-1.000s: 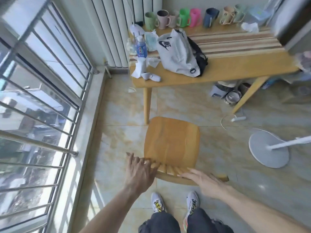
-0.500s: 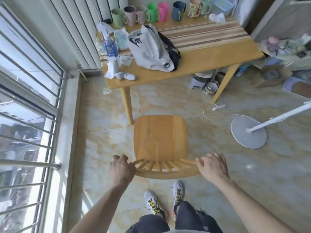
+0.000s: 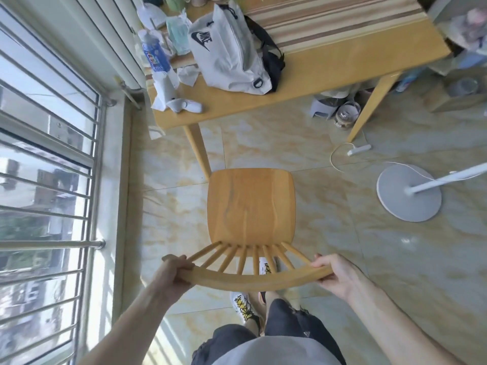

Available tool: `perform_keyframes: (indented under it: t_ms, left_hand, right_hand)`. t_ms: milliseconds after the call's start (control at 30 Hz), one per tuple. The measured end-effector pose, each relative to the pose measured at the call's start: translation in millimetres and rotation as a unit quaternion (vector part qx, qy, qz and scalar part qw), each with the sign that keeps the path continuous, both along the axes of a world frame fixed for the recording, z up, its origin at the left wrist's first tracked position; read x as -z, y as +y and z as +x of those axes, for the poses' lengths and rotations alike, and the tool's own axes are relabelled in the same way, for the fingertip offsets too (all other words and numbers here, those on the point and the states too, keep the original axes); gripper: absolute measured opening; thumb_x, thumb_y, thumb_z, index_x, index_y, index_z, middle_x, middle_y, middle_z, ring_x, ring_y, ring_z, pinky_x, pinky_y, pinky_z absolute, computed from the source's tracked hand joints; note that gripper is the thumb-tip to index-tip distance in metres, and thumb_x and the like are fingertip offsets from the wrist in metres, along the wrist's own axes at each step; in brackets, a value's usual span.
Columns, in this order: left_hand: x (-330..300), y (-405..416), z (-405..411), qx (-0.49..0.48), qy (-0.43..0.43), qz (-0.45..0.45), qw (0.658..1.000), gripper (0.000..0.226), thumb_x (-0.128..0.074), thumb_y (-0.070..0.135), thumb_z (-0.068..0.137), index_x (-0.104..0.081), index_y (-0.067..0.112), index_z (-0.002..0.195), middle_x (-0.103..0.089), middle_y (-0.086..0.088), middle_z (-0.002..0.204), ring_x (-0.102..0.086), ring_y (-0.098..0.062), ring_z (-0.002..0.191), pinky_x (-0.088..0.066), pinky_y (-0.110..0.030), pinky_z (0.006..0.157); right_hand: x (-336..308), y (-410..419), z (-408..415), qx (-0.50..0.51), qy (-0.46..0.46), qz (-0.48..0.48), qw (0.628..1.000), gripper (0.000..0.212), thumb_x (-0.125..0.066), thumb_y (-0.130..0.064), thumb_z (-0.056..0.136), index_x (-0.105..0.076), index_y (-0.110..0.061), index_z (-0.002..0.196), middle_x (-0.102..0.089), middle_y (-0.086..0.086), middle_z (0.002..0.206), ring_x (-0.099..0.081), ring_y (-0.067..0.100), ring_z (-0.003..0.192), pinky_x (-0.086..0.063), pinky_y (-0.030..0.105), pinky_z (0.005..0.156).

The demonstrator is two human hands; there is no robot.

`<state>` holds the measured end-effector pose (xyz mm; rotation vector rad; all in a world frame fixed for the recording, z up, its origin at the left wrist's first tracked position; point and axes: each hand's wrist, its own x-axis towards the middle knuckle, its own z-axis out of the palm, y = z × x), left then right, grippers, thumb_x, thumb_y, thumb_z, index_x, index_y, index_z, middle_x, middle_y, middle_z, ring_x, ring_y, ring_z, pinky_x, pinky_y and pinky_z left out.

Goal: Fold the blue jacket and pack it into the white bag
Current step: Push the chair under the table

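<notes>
- The left hand [image 3: 172, 272] grips the left end of the wooden chair's [image 3: 250, 206] curved top rail, its fingers [image 3: 176, 260] curled over the rail from above.
- The right hand [image 3: 336, 276] grips the right end of the same rail, fingers wrapped round the wood with the thumb on the upper edge.
- The chair stands on the tiled floor [image 3: 342, 246] directly in front of the person, seat facing away, its spindles fanning from the seat up to the rail.
- The white bag [image 3: 226, 51] lies on the wooden surface [image 3: 329, 67] beyond the chair, logo facing up, with a black strap [image 3: 271, 56] bunched against its right side.
- The blue jacket is nowhere visible in this view.
- Left of the bag, on the same surface, stand a blue-labelled bottle [image 3: 155, 56], crumpled white tissues [image 3: 188, 75] and a small white device [image 3: 184, 105] near the front edge.
- A striped cloth [image 3: 329, 19] covers the far part of the surface.
- A white fan base [image 3: 408, 193] sits on the floor to the right, well apart from the chair, with a cord looping beside it.
- A barred window [image 3: 47, 180] fills the left side.
- The person's patterned shoes [image 3: 242, 304] show below the chair rail.
</notes>
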<state>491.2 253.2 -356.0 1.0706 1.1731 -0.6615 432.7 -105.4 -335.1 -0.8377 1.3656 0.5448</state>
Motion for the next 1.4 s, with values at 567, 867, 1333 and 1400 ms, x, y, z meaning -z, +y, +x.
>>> perform_keyframes:
  t_ms: [567,867,1333,1400]
  left_hand:
    - [-88.5,-116.7,241.0,0.005,-0.078,-0.024,0.997,0.016,-0.049,-0.009,0.082,-0.045,0.007,0.080,-0.054,-0.024,0.092,-0.060,-0.044,0.101,-0.047,-0.065,0.104]
    - [-36.7,-169.9,335.8,-0.016,-0.073,-0.112,0.991,0.014,-0.051,-0.008,0.079,-0.050,0.007,0.081,-0.049,-0.025,0.111,-0.069,-0.038,0.101,-0.052,-0.064,0.097]
    - [6.6,-276.1,420.0,-0.064,-0.082,-0.103,0.989,0.021,-0.044,-0.009,0.084,-0.055,0.003,0.071,-0.058,-0.035,0.135,-0.059,-0.034,0.128,-0.049,-0.053,0.105]
    - [9.8,-283.6,421.5,-0.070,-0.082,-0.099,0.989,0.024,-0.044,-0.010,0.083,-0.054,0.005,0.067,-0.057,-0.035,0.136,-0.058,-0.035,0.131,-0.054,-0.050,0.095]
  right_hand:
    - [-50.2,-126.7,241.5,-0.020,-0.128,0.030,0.991,0.021,-0.058,0.010,0.082,-0.053,0.001,0.100,-0.055,0.029,0.109,-0.061,0.046,0.112,-0.051,0.063,0.098]
    - [-44.7,-184.4,364.1,-0.012,-0.169,-0.014,0.986,0.023,-0.054,0.012,0.086,-0.046,-0.010,0.086,-0.048,0.017,0.090,-0.063,0.050,0.106,-0.062,0.059,0.074]
    - [12.5,-279.2,491.2,-0.032,-0.158,-0.002,0.987,0.012,-0.048,0.007,0.096,-0.046,-0.005,0.095,-0.042,0.013,0.097,-0.076,0.041,0.079,-0.065,0.045,0.065]
    - [17.5,-287.5,492.3,-0.027,-0.150,0.007,0.988,0.014,-0.048,0.008,0.095,-0.046,-0.005,0.098,-0.043,0.014,0.100,-0.076,0.041,0.085,-0.063,0.039,0.060]
